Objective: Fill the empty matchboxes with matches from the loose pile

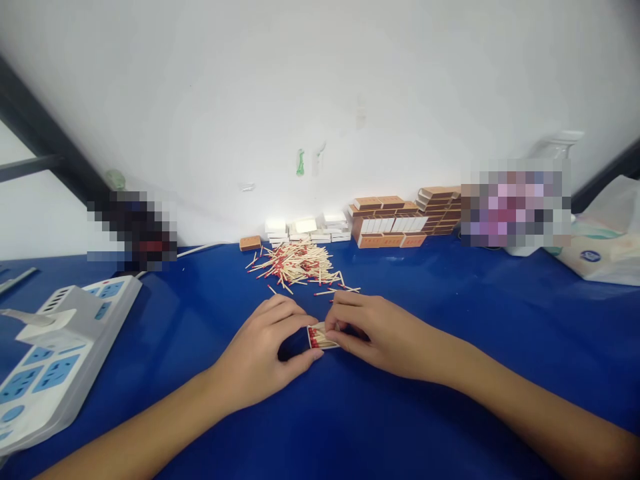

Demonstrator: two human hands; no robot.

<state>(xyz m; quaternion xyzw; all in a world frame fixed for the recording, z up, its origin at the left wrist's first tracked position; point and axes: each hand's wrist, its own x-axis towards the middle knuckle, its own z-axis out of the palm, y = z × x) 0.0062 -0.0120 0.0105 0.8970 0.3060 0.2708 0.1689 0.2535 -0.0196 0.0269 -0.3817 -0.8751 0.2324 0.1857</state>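
Note:
Both my hands meet over a small open matchbox tray (320, 337) filled with red-tipped matches, lying on the blue table (425, 427). My left hand (267, 350) curls round the tray's left end, thumb below and fingers above. My right hand (370, 330) pinches its right end, fingers closed on it. A loose heap of matches (297, 267) lies just beyond my hands.
White inner trays (307, 230) and stacked brown matchbox sleeves (405, 217) line the wall at the back. One brown box (250, 243) stands left of them. A white power strip (55, 353) lies at the left; a plastic bag (605, 240) sits at the far right.

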